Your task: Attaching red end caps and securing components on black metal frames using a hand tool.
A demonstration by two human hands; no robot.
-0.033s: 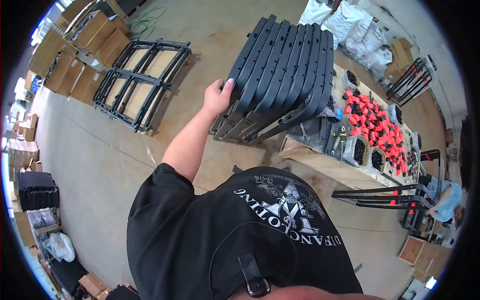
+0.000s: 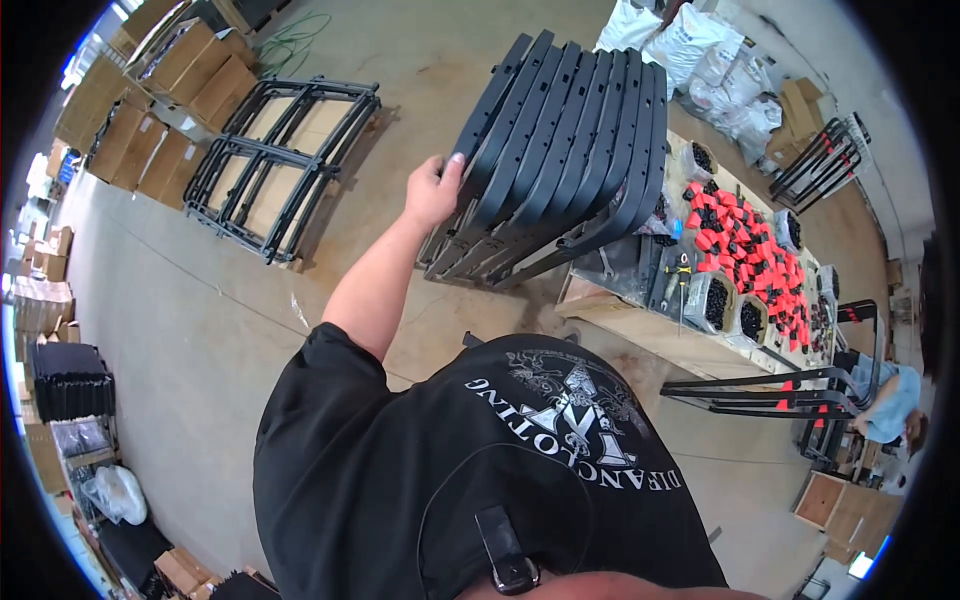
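Observation:
Several dark grey moulded panels [image 2: 575,140] stand on edge in a leaning row on the concrete floor, against the end of a wooden workbench [image 2: 640,325]. My left hand [image 2: 435,190] reaches forward, its fingers curled over the edge of the leftmost panel in the row. My bare left forearm runs back to my black printed shirt, which fills the lower part of the view. My right hand is hidden.
The bench carries red and black small parts [image 2: 745,245] and tubs of black pieces. Black metal frames [image 2: 280,165] lie on the floor to the left, cardboard boxes [image 2: 170,90] behind them. White sacks [image 2: 690,40] are far right. A person in blue [image 2: 890,400] is by black frames [image 2: 770,395].

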